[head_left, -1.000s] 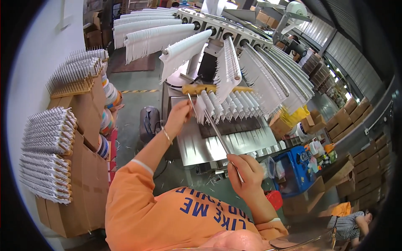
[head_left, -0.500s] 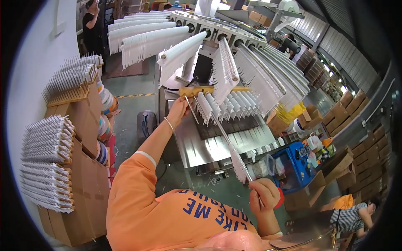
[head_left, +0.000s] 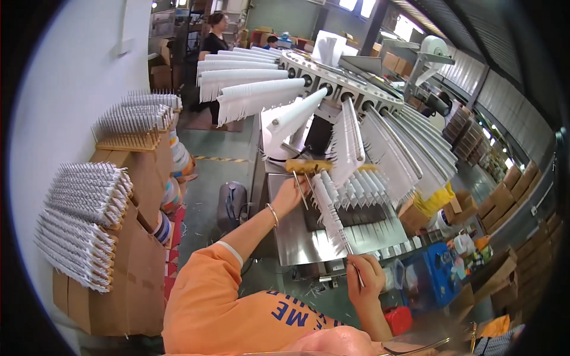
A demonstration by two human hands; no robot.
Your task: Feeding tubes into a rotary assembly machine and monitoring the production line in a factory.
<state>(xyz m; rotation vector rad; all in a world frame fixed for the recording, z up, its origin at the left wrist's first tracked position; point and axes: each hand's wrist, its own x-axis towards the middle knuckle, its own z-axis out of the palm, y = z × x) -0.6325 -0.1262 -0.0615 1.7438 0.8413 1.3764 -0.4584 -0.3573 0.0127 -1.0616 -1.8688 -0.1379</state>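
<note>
My right hand (head_left: 364,276) is closed around the near end of a thin metal rod wrapped with a white fringed strip (head_left: 330,212). The rod slants away from me to a yellow wooden bar (head_left: 309,166). At the bar's left end, my left hand (head_left: 289,194) grips from below, its fingertips partly hidden. Two bare thin rods (head_left: 300,188) point down from the bar beside it. Further right along the bar hangs a row of white fringed rolls (head_left: 362,188), over a dark mat (head_left: 350,217) on a steel table (head_left: 291,237).
A round machine (head_left: 341,74) carries white fringed sheets on radial arms, one end (head_left: 356,157) hanging over the bar. Left, cartons (head_left: 139,267) hold racks of spiky rods (head_left: 89,196). Right are a blue bin (head_left: 436,273) and a red container (head_left: 398,320). A person (head_left: 215,41) stands beyond the machine.
My right hand has moved forward toward the bar, bringing the strip-wrapped part of the rod up to it. My left hand stays at the bar's end. The whole view has shifted.
</note>
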